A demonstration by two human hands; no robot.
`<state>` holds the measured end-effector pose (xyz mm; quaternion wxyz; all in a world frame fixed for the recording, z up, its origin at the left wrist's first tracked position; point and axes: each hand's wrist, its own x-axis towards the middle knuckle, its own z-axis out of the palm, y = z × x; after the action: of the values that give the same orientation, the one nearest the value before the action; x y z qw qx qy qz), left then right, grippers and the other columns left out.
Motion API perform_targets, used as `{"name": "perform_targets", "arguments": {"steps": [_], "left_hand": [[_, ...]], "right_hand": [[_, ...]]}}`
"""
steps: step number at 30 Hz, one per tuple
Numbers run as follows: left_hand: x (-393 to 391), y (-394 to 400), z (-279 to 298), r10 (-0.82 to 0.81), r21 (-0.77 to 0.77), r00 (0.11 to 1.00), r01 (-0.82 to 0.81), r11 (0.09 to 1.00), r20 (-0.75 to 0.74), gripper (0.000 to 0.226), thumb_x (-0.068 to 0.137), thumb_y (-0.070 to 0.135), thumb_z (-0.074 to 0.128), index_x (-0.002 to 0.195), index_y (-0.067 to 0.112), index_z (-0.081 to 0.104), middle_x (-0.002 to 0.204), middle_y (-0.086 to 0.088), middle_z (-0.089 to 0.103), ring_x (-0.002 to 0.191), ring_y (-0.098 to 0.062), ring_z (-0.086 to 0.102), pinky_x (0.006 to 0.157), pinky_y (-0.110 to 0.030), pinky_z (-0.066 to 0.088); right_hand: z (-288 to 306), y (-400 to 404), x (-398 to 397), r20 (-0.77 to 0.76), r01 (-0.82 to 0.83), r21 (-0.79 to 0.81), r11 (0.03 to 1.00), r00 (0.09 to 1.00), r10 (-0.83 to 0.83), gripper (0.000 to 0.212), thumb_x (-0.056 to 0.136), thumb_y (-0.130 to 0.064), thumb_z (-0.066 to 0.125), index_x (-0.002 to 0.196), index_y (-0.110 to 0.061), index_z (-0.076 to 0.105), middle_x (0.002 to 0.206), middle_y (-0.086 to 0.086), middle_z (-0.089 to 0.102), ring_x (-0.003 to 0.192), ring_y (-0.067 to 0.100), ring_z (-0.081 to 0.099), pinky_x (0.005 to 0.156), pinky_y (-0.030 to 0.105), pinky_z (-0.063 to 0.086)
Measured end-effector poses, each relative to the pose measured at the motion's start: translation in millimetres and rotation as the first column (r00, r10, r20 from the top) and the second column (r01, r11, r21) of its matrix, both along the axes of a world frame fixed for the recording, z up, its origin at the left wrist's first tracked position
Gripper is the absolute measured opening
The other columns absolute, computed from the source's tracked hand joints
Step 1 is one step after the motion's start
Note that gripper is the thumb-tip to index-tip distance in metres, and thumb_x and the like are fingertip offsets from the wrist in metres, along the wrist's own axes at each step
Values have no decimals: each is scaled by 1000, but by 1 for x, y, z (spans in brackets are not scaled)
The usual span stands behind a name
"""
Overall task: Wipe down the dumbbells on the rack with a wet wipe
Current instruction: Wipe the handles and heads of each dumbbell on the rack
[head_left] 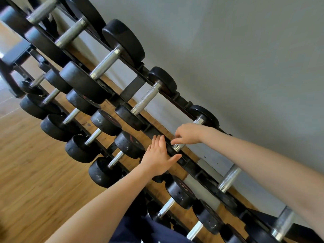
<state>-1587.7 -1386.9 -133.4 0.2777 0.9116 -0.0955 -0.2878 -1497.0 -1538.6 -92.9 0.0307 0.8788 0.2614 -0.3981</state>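
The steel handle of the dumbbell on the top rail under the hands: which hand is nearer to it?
Right. The right hand lies over the steel handle, fingers curled down at it. The left hand lies flat on the near black head beside it.

A black metal rack [182, 100] with two tiers runs diagonally across the view, standing on a wooden floor [35, 181] beside a grey wall [245, 58]. Dumbbells with black round heads and bare metal handles lie crosswise on its rails. The upper tier [122, 100] carries the larger dumbbells [105, 64]. The lower tier [103, 151] carries smaller dumbbells [93, 136], set close side by side.
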Motion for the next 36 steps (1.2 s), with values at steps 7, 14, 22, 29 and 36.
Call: {"name": "perform_targets", "arguments": {"steps": [7, 14, 22, 29, 36], "left_hand": [[0, 0, 0, 2, -4, 1000, -2, 1000, 4, 96, 92, 65, 40, 154, 7, -5, 163, -11, -4, 149, -24, -10, 120, -39, 3], [0, 0, 1, -10, 3, 1000, 10, 1000, 0, 95, 93, 65, 39, 154, 7, -6, 163, -11, -5, 149, -24, -10, 120, -40, 3], [0, 1, 0, -11, 2, 1000, 11, 1000, -5, 96, 92, 66, 39, 154, 7, -6, 163, -11, -5, 149, -24, -11, 120, -41, 3], [0, 0, 3, -16, 10, 1000, 16, 1000, 1, 96, 93, 65, 39, 154, 6, -5, 163, -12, -4, 149, -25, -10, 120, -40, 3], [0, -1, 4, -12, 23, 1000, 12, 1000, -12, 95, 93, 66, 38, 154, 7, -5, 163, -11, -5, 149, -25, -10, 120, -40, 3]], "right_hand": [[0, -21, 1, 420, -92, -228, 969, 889, 183, 59, 99, -53, 24, 88, -10, 63, 87, 4, 61, 78, 16, 58, 68, 28, 44], [8, -12, 0, 84, 58, 3, 998, 995, -58, 45, 97, -52, 36, 85, -16, 59, 82, 0, 60, 72, 9, 54, 67, 24, 40], [12, -21, -5, 82, 14, 76, 997, 996, -20, 42, 95, -44, 49, 122, -14, 58, 114, -2, 61, 103, 11, 57, 87, 26, 47], [16, -30, 2, 82, -14, 40, 999, 997, 10, 43, 95, -44, 49, 127, -17, 57, 119, -3, 60, 106, 10, 57, 92, 29, 49], [1, -13, -20, 119, -74, 77, 994, 991, 64, 32, 98, -35, 42, 108, -12, 62, 104, 0, 60, 97, 13, 57, 88, 31, 49]]}}
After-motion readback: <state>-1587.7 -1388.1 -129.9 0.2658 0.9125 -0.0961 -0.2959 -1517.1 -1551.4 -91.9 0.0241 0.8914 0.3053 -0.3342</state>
